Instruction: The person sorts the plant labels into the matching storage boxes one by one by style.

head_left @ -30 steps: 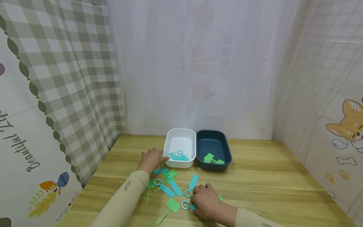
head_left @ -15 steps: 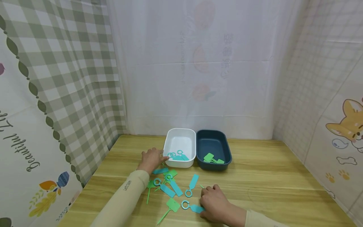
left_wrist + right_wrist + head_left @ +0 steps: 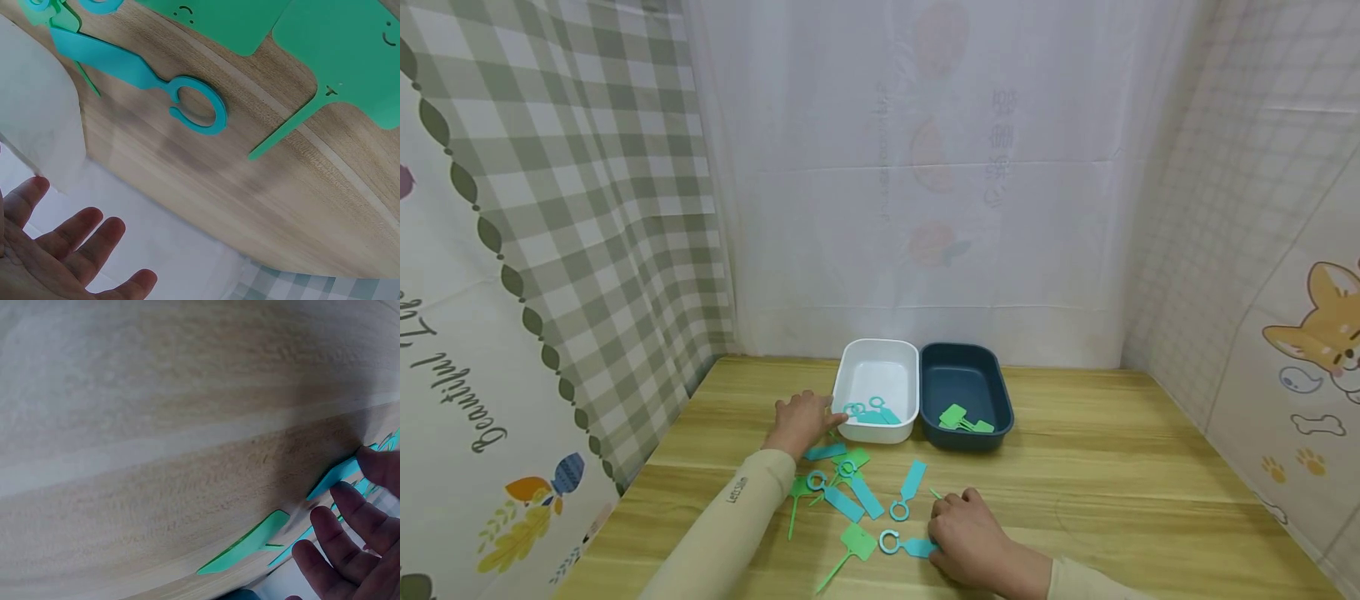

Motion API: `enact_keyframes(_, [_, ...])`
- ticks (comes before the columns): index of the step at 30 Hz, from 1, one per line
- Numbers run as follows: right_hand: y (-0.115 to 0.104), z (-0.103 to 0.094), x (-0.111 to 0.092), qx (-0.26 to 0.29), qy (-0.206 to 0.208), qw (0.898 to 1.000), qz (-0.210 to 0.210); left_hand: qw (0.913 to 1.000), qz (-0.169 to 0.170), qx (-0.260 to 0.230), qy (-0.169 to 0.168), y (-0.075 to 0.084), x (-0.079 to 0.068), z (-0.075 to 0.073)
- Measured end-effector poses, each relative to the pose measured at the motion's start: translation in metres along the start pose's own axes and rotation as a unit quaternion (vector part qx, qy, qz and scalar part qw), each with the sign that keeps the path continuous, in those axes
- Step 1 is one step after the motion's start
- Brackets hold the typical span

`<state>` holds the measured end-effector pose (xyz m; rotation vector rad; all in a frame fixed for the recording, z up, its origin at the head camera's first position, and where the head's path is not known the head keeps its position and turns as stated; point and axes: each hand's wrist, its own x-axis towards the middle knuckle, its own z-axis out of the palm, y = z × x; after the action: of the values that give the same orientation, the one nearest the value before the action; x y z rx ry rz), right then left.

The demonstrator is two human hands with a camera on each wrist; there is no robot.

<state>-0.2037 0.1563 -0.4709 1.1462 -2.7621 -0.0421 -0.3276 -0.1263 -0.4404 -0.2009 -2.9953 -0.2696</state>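
My right hand is low over the table, its thumb and index finger pinching the flat end of a blue ring-ended tag. In the right wrist view, that blue tag lies between thumb and index finger, and a green tag lies close by. Only the tip of this green tag shows past my knuckles in the head view. My left hand hovers beside the white bin, fingers spread and holding nothing. The left wrist view shows a blue tag and green tags nearby.
Several blue and green tags lie loose between the hands, including a green tag in front and a blue tag farther back. Blue tags rest in the white bin, green ones in the navy bin. Curtains surround the wooden table.
My right hand has shifted right, uncovering more of the blue tag, then stayed there; the tag's flat end has moved slightly under the fingers. The left hand keeps its place.
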Motion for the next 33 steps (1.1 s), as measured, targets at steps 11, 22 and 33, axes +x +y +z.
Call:
enact_keyframes(11, [0.002, -0.001, 0.006, 0.039, -0.015, 0.999, 0.033, 1.0, -0.002, 0.0, -0.003, 0.001, -0.001, 0.0])
enact_keyframes(22, [0.005, -0.012, 0.018, 0.027, 0.036, 0.998, 0.041, 0.9999, -0.007, -0.006, -0.006, 0.001, 0.001, -0.002])
enact_keyframes(33, [0.019, -0.025, 0.037, 0.054, 0.089, 0.989, 0.101, 0.9999, -0.006, -0.011, -0.004, 0.001, 0.0, -0.002])
